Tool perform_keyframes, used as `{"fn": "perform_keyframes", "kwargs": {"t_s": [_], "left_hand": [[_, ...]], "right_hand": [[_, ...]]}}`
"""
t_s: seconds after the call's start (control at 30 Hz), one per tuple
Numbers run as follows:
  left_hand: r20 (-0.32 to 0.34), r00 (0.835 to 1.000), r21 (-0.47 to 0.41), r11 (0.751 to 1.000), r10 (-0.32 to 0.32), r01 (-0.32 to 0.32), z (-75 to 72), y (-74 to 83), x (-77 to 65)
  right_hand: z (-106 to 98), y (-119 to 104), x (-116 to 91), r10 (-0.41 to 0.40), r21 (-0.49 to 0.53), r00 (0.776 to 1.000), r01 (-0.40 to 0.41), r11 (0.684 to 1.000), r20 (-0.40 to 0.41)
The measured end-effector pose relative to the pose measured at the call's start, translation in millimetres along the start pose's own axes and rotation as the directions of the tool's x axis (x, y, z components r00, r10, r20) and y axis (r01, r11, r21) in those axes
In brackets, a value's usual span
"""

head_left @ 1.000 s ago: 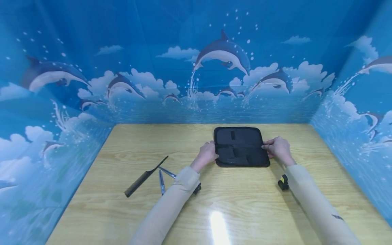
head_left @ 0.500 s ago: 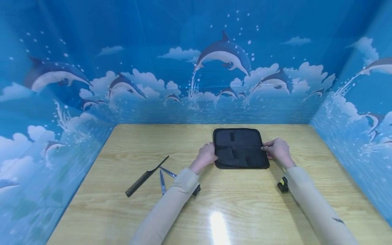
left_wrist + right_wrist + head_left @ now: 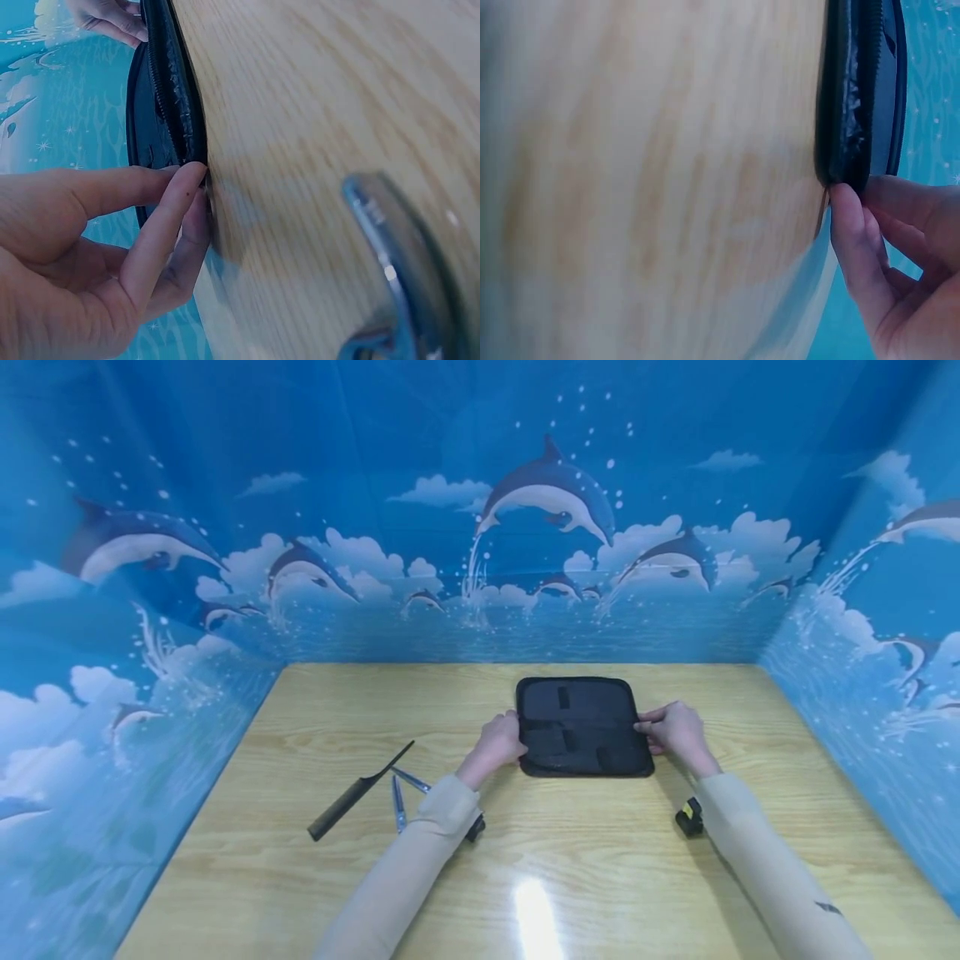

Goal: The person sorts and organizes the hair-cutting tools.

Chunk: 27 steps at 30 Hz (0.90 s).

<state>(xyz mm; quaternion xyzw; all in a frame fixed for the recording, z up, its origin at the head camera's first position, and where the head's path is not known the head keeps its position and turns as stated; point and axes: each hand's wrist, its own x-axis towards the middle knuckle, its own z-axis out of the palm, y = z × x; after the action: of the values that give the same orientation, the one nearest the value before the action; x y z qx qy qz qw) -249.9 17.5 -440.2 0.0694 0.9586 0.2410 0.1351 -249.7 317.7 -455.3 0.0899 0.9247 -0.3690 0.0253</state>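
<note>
Fingers point(image 3: 155, 240) on case point(image 3: 581, 714), scissors point(image 3: 398, 803) near comb point(image 3: 341, 806)

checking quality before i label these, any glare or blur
Head view: a bright glare patch on the table near the bottom edge; left wrist view: the silver tool at lower right looks soft; right wrist view: the table's grain is blurred, the black case crisper.
</note>
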Motion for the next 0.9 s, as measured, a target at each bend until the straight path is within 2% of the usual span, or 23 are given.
{"fn": "perform_keyframes", "kwargs": {"t_s": [0.23, 0.53, 0.9], "left_hand": [[0.003, 1.000, 0.004, 1.000, -0.020, 0.020, -0.8, -5.3, -5.1], [0.026, 0.999, 0.012, 0.999, -0.039, 0.039, -3.9, -2.2, -5.4], [0.033, 0.996, 0.009, 0.996, -0.084, 0.084, -5.9, -1.0, -9.8]], "right_hand": [[6, -4, -6, 0.019, 0.034, 1.000, -0.019, 0.999, 0.017], [6, -7, -9, -0.054, -0.052, 0.998, 0.053, 0.997, -0.027], [5, -11, -9, -0.003, -0.007, 0.999, 0.003, 1.000, 0.039]]}}
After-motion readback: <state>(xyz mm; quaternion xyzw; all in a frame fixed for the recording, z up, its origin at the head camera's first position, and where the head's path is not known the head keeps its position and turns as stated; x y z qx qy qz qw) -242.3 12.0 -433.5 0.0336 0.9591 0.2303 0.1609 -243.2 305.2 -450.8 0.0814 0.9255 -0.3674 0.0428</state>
